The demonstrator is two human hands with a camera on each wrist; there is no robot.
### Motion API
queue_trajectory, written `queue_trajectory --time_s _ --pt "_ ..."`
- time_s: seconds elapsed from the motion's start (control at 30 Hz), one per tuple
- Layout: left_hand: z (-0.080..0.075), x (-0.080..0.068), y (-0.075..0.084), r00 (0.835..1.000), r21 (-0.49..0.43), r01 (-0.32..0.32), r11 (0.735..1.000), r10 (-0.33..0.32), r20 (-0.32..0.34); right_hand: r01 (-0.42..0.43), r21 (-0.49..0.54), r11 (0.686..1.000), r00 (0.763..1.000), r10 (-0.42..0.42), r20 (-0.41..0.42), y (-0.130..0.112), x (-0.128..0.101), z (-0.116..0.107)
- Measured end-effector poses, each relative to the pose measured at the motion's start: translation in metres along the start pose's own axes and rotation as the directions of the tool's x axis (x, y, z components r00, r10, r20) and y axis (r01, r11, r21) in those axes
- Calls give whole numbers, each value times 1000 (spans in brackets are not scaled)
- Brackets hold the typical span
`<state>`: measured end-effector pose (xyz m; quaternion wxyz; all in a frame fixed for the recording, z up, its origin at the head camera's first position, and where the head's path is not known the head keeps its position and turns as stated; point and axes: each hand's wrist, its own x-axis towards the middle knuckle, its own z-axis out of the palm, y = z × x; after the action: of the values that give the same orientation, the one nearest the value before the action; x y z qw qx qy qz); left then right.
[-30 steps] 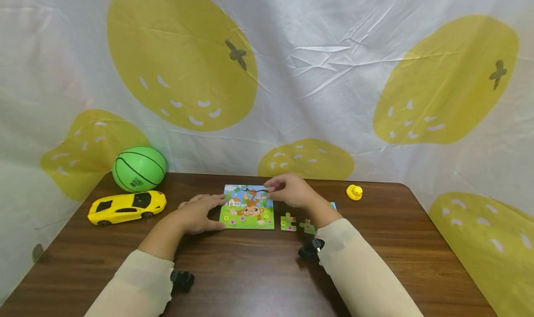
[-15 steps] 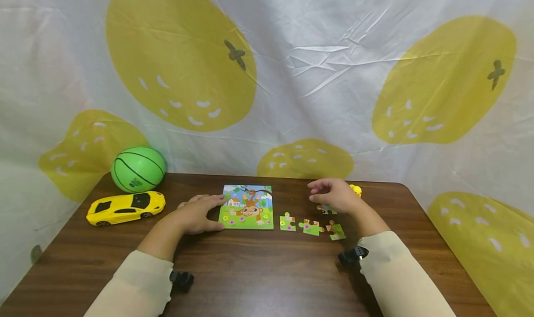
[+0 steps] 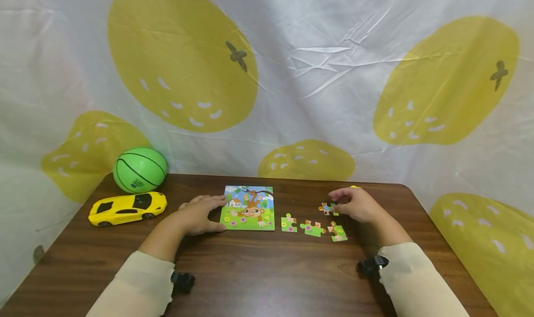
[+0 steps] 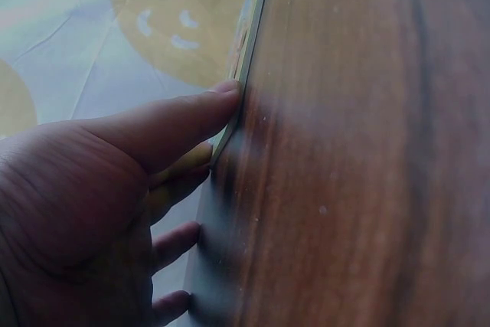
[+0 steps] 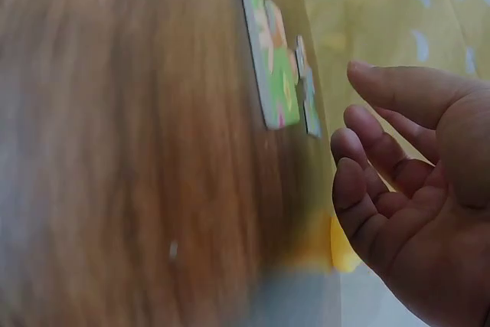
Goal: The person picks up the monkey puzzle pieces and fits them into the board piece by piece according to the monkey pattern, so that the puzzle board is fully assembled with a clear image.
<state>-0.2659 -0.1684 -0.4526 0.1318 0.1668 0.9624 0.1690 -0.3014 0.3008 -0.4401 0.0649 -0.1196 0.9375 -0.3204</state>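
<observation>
A square monkey picture puzzle [image 3: 248,208] lies on the brown table. My left hand [image 3: 203,213] rests at its left edge; the thumb [image 4: 184,122] touches the lower corner with the fingers spread. To the puzzle's right, three green jigsaw pieces [image 3: 289,223] lie in a loose row, and a blue-and-brown jigsaw piece [image 3: 327,209] lies behind them. My right hand [image 3: 358,205] hovers just right of the blue-and-brown piece. In the right wrist view its fingers are loosely bent, with nothing between them, and apart from the pieces [image 5: 279,86].
A yellow toy car [image 3: 127,208] and a green ball [image 3: 140,169] sit at the table's left rear. Behind my right hand, a yellow rubber duck [image 3: 355,186] is mostly hidden. A white curtain with yellow fruit prints [image 3: 308,94] hangs along the table's back edge.
My right hand has moved away from the puzzle's upper right corner, rightward to beside the blue-and-brown piece, uncovering the jigsaw pieces and now covering most of the duck. The left hand has stayed put.
</observation>
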Motion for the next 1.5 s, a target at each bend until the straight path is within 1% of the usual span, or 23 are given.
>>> queue_trajectory --time_s 0.23,0.37,0.43,0.6,0.83,0.9,1.17,1.3,1.4,1.5 --pt "0 -1 0 1000 -2 6 1000 -6 8 -63 17 998 996 62 61 6 0 0" --pt "-1 -1 1 1000 -10 8 1000 -8 12 -81 15 997 994 79 76 6 1 1" --pt "-1 -1 1 1000 -11 7 1000 -7 12 -94 -1 996 993 94 69 6 2 1" --pt "-1 -1 1 1000 -11 3 1000 -3 12 -90 -51 995 994 93 64 5 5 1" --pt "0 0 -1 1000 -11 4 1000 -4 9 -86 -88 992 994 91 62 3 7 2" --pt "0 0 -1 1000 -11 3 1000 -3 8 -93 -87 992 993 98 63 3 8 2" --pt "0 0 -1 1000 -8 2 1000 -1 5 -63 -85 994 995 69 65 -3 9 2" --pt "0 0 -1 1000 -9 0 1000 0 6 -60 -49 997 996 63 69 -10 9 2" --pt "-1 0 -1 1000 -8 -1 1000 1 5 -45 21 999 997 44 69 -19 10 4" --pt "-1 0 0 1000 -8 -1 1000 1 4 -13 80 997 997 7 73 -33 11 9"
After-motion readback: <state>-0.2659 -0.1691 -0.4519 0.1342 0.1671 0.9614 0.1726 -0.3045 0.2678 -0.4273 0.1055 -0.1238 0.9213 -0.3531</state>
